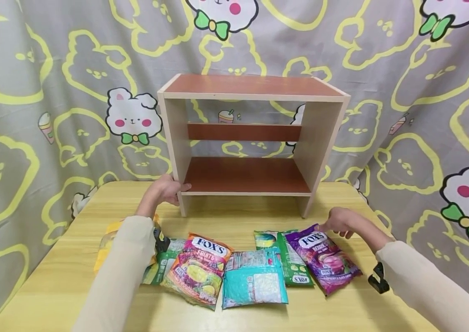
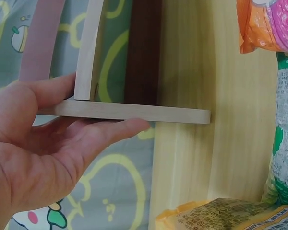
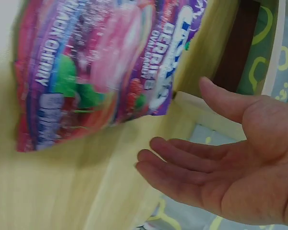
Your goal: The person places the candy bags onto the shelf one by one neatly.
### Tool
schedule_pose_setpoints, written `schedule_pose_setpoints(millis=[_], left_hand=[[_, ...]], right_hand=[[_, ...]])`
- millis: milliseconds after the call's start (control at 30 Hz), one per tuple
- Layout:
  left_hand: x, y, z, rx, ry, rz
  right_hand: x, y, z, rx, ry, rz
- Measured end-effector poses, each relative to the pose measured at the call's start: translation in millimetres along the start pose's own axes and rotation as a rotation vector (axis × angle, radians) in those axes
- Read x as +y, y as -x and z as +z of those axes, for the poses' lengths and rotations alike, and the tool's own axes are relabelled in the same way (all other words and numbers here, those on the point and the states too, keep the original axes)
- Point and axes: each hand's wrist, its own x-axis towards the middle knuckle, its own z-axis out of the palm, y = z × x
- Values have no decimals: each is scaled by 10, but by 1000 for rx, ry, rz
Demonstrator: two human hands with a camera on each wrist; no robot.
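Note:
My left hand (image 1: 169, 188) grips the left side panel of a small wooden shelf (image 1: 246, 186) low down, thumb on the inner side by the lower board. In the left wrist view the fingers (image 2: 110, 134) lie along the panel's outer face. My right hand (image 1: 339, 221) is beside the top corner of a purple Fox's berries candy bag (image 1: 325, 260). Seen from the right wrist, its thumb and fingers (image 3: 182, 160) are spread apart with nothing between them, and the purple bag (image 3: 101, 67) lies just beyond the fingertips.
On the wooden table (image 1: 192, 318) in front of the shelf lie an orange Fox's fruits bag (image 1: 198, 272), a teal bag (image 1: 255, 281), green bags (image 1: 294, 260) and a yellow bag (image 1: 103, 249) partly behind the left sleeve. A patterned curtain (image 1: 80, 92) hangs behind.

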Motion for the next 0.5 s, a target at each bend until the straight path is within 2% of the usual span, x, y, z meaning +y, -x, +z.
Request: schedule_pose_setpoints(millis=[333, 500], left_hand=[[37, 22, -1, -16, -4, -5], [-13, 13, -11, -5, -8, -4]], right_hand=[[124, 41, 129, -210, -7, 119], [143, 2, 187, -233, -46, 118]])
